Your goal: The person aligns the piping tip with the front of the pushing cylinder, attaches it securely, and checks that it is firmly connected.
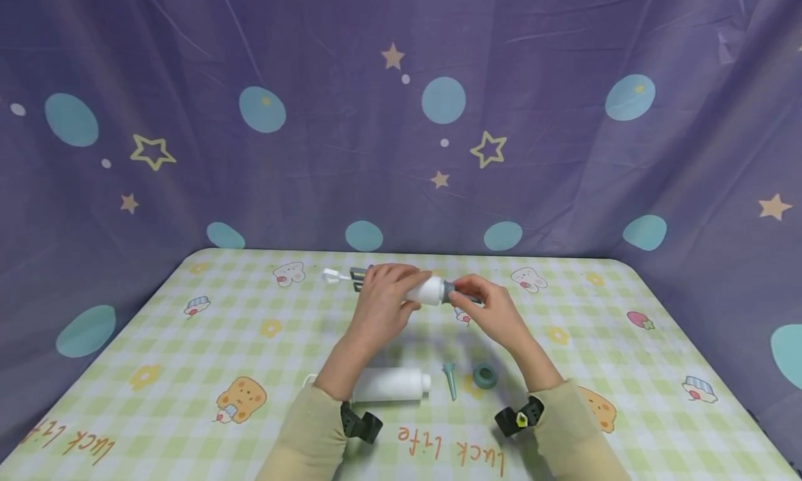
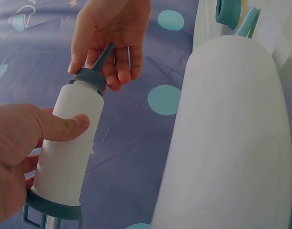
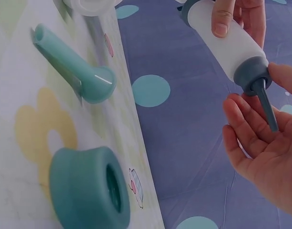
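Note:
My left hand (image 1: 385,303) grips the barrel of a white plunger syringe (image 1: 429,292), its thumb laid along the side. Grey loops and a plunger rod (image 1: 338,277) stick out at the barrel's left end. At the other end, my right hand (image 1: 495,312) pinches the grey collar (image 3: 252,71) between thumb and fingers. A slim grey nozzle (image 3: 266,107) points out of that collar, past the right palm. The syringe is held up over the table, lying roughly sideways in the head view.
Nearer me, a second white barrel (image 1: 391,385) lies on its side on the checked tablecloth (image 1: 188,356), partly behind my left forearm. Right of it lie a small teal nozzle (image 1: 450,381) and a teal ring collar (image 1: 485,376). A purple curtain (image 1: 532,175) hangs behind the table.

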The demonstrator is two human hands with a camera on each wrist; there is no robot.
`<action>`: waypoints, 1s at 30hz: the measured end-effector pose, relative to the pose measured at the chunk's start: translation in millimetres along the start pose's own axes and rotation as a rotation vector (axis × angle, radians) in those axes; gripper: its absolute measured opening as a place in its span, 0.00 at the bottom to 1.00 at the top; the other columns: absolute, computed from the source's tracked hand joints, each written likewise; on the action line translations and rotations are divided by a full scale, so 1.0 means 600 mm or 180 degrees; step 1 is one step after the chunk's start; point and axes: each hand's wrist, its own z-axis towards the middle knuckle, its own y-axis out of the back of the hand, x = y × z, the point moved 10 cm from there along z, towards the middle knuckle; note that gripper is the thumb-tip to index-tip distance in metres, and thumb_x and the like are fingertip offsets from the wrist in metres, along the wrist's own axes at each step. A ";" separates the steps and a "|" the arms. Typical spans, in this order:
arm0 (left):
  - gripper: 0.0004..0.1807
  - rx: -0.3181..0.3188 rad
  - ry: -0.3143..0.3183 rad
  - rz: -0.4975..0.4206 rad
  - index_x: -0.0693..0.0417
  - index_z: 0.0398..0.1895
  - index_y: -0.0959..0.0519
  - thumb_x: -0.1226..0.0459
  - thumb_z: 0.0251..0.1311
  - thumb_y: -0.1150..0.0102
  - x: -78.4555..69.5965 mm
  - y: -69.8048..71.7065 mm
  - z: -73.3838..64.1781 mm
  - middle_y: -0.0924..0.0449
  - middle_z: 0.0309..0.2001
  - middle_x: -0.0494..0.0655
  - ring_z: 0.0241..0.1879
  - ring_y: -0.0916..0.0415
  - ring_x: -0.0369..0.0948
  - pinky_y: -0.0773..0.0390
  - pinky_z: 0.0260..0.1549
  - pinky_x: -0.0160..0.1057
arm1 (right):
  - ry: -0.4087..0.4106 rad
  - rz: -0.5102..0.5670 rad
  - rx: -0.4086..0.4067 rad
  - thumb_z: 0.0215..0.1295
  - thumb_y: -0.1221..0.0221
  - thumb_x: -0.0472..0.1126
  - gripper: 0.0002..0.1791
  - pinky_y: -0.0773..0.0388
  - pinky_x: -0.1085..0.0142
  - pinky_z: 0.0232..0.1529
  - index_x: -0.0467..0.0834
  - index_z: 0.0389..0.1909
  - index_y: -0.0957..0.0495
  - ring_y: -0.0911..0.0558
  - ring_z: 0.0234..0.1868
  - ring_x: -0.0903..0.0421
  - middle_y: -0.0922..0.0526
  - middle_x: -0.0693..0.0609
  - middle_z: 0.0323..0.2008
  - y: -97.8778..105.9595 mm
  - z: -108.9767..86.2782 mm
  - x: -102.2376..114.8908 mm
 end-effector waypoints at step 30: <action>0.28 0.0077 0.0009 -0.0119 0.44 0.53 0.23 0.60 0.43 0.31 0.004 -0.005 -0.001 0.22 0.47 0.43 0.49 0.28 0.44 0.35 0.51 0.47 | 0.0777 0.0102 -0.0265 0.50 0.35 0.30 0.17 0.27 0.51 0.48 0.38 0.43 0.23 0.23 0.44 0.50 0.22 0.46 0.43 0.013 -0.012 0.065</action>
